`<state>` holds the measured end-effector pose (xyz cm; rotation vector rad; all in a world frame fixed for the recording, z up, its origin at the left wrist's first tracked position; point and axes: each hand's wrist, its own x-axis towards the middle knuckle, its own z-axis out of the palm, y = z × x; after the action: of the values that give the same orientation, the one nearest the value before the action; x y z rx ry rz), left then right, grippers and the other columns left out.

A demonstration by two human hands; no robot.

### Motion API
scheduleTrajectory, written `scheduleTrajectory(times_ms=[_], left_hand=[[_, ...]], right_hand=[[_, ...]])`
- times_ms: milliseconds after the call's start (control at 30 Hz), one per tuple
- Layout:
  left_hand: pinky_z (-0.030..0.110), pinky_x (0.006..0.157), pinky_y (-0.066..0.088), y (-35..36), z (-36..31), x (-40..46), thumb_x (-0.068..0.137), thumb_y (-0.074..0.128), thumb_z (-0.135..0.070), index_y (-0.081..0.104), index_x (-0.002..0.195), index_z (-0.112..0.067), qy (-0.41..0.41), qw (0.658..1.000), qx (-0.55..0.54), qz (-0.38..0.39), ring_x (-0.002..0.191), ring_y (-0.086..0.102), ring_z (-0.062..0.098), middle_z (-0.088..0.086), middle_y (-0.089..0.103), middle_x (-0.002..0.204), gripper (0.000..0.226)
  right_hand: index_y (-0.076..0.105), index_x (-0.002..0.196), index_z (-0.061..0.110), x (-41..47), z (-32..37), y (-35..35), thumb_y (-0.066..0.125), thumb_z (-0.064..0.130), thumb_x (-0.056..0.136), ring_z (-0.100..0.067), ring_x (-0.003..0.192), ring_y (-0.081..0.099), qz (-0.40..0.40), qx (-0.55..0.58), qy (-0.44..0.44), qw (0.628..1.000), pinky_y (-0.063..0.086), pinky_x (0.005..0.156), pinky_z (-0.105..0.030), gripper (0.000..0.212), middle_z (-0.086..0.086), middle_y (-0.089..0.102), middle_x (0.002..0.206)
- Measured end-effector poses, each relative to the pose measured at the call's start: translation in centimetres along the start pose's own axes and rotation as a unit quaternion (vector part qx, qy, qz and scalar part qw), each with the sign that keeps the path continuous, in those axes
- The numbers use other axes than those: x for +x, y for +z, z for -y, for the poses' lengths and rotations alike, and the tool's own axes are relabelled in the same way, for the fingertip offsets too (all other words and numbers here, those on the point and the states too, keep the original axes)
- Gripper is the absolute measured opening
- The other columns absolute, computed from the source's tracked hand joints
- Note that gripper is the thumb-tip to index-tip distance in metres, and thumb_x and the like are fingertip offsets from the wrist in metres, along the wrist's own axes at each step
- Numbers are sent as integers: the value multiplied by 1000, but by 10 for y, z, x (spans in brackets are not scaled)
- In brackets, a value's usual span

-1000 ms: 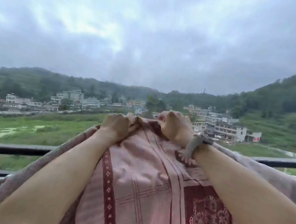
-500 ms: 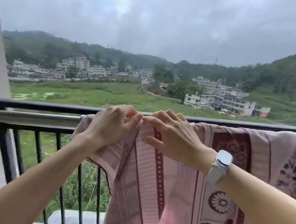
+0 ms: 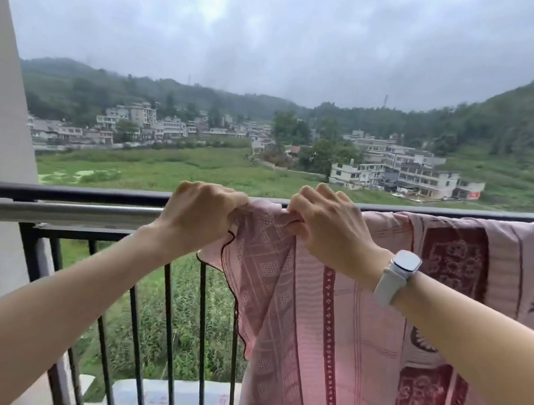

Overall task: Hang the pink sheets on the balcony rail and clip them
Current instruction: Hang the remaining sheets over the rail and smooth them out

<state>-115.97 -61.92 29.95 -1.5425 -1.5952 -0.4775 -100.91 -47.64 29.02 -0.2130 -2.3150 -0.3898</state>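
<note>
Draped over the balcony rail [image 3: 62, 194] already, pink sheet [image 3: 359, 337]; left hand [image 3: 201, 215] and right hand [image 3: 327, 232] both pinching its top-left corner; no clip visible, clipping still ahead

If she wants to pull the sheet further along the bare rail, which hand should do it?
Probably the left hand: it grips the pink sheet's end, next to the uncovered rail. The right hand grips further in.
</note>
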Motion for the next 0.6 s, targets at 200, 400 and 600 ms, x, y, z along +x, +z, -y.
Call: scheduleTrajectory(times_ms=[200, 400, 600], left_hand=[[28, 55, 45, -25, 80, 80, 85, 62, -24, 72, 88, -14, 23, 994, 37, -104, 70, 63, 27, 8, 65, 80, 15], [39, 82, 43, 27, 128, 121, 88, 50, -25, 66, 102, -15, -177, 981, 71, 39, 100, 54, 31, 8, 59, 103, 23], [36, 103, 37, 19, 111, 70, 87, 56, -37, 53, 124, -17, -94, 936, -140, 307, 119, 47, 20, 7, 51, 132, 42]], right_hand=[[59, 83, 12, 92, 13, -29, 46, 0, 82, -16, 66, 48, -62, 69, 148, 985, 39, 58, -25, 18, -3, 57, 73], [66, 91, 8, 175, 6, 4, 49, 6, 82, -30, 88, 62, -24, -3, 285, 958, 51, 79, -36, 21, -13, 67, 91], [62, 113, 5, 112, 25, 28, 50, 9, 90, -26, 95, 65, 98, 149, 217, 960, 53, 84, -34, 26, -14, 65, 112]])
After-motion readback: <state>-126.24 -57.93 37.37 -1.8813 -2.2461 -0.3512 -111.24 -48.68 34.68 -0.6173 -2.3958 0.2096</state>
